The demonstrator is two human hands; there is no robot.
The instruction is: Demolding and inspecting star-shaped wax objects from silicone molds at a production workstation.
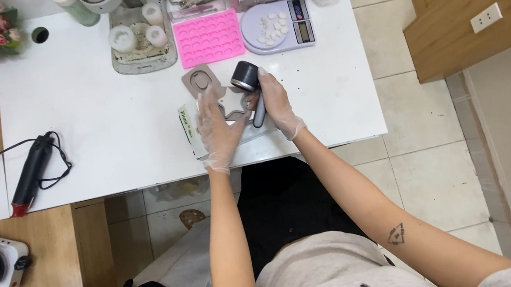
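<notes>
— What are the two hands doing at the middle of the frame?

— Both wear thin clear gloves. The right hand [278, 104] has its grip clenched round a dark handheld tool [247, 83] with a round head, the head pointing toward the upper part of the frame. The left hand [218, 128] lies flat, fingers spread, pressing down on a star-shaped grey mould [233, 103], so its grip is released, grasping nothing.

— And where does that mould sit?

— On the white worktop [105, 116], just above its near edge, on top of a flat pack [188, 123] with a green-and-white end. The tool's head is just beside the star's upper right point.

— What lies about them?

— Just above, a brownish mould [199, 79] with an oval hollow. Further up, a pink tray of round cavities [209, 38], and to its right a lilac kitchen scale [277, 25] bearing small white pieces. At upper left of centre, a grey tray [145, 61] with white round pots. At the left, a black-and-red heat gun [31, 173] with its cord, well apart from the hands.
</notes>
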